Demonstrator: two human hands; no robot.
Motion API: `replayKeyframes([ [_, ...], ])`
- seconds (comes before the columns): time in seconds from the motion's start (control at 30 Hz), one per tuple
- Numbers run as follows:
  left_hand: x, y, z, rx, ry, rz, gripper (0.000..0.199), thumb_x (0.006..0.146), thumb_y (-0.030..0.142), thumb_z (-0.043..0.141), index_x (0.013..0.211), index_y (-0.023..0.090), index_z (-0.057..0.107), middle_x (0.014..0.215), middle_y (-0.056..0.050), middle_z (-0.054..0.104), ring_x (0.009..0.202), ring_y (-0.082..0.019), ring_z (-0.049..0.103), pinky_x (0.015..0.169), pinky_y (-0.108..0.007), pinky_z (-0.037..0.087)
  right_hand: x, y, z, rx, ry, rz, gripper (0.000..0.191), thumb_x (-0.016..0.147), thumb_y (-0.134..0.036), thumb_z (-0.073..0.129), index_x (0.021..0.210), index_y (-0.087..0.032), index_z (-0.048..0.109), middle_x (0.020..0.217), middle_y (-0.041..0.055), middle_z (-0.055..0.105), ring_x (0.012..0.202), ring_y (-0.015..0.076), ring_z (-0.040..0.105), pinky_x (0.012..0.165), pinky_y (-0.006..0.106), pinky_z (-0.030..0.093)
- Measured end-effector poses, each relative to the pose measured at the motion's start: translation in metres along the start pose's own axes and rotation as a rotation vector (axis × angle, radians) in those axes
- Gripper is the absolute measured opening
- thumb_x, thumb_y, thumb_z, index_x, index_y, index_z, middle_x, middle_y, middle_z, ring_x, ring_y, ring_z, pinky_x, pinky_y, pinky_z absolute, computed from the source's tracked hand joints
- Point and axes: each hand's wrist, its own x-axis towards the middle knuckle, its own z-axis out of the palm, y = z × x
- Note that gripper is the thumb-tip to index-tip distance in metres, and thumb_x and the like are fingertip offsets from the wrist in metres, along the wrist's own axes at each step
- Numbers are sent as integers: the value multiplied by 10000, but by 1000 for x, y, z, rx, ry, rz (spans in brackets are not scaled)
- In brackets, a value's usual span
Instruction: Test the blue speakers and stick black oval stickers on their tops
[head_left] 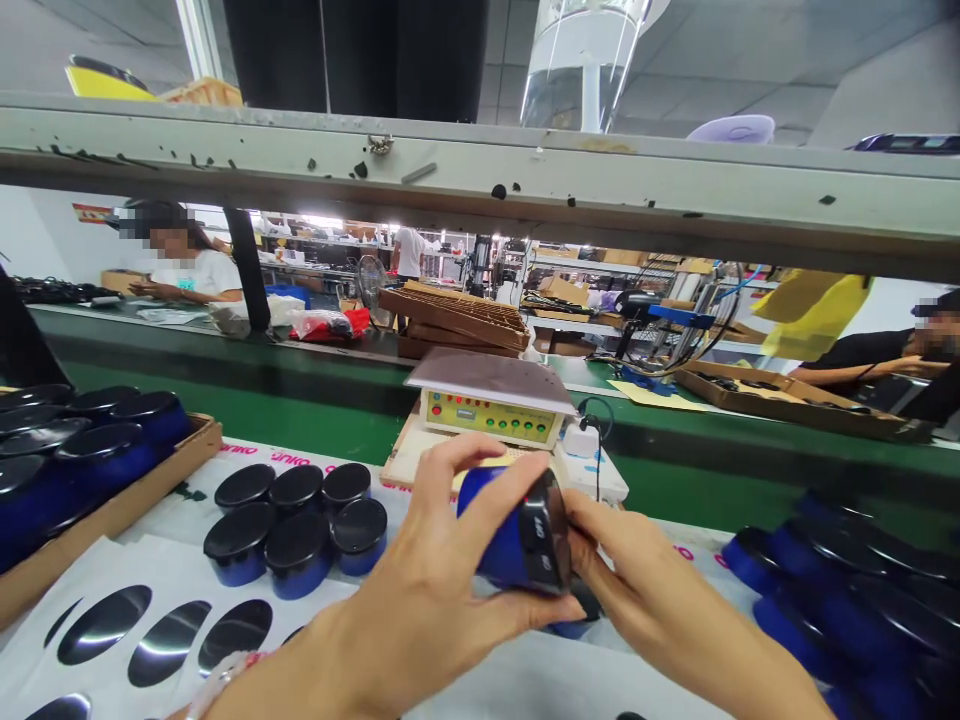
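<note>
Device (526, 538), glossy blue-black, is clamped in left hand (427, 570); right hand (637, 570) touching, grip unclear; cardboard tray (139, 506) holds round cases (105, 465).

White-covered workbench (495, 672): twelve o'clock, pale board (400, 456) bearing control box (491, 412); ten, six blue black-topped cylinders (298, 550) beside cardboard tray (112, 525); nine, black discs (169, 643); three, further cylinders (847, 628).

Bright light; glare on black discs (169, 643); blue containers (855, 618) at right dim, blurred
</note>
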Motion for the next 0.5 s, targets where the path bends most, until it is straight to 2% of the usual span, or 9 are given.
replayKeyframes([
  [0.07, 2, 0, -2, 137, 43, 163, 585, 805, 292, 680, 1300, 143, 407, 1207, -100, 438, 1196, -198, 430, 1087, -300, 367, 3, 3, 0, 51, 0, -5, 184, 976, -236, 304, 886, -216, 463, 860, 6, 618, 727, 120, 544, 662, 217, 425],
  [0.17, 3, -1, -3, 80, 75, 298, 446, 814, 115, 646, 1192, 99, 408, 1246, -132, 468, 1253, -228, 404, 1117, -372, 354, 4, 2, -1, 65, -1, -21, 160, 971, -235, 325, 948, -209, 482, 966, 32, 623, 752, 120, 543, 685, 217, 427],
  [0.3, 2, -1, -5, 48, 48, 352, 344, 790, -21, 582, 1060, 108, 412, 1296, -177, 442, 1285, -276, 387, 1096, -454, 384, 1, -1, 0, -1, 17, -10, 160, 965, -223, 338, 944, -217, 497, 928, 16, 633, 675, 114, 516, 626, 210, 403],
  [0.5, -1, 0, -9, 112, 38, 307, 347, 775, -16, 584, 1056, 115, 429, 1250, -169, 464, 1240, -284, 422, 1059, -457, 422, 1, -3, 4, -7, 26, -5, 171, 971, -206, 332, 1014, -245, 494, 907, -9, 629, 673, 106, 504, 627, 197, 389],
])
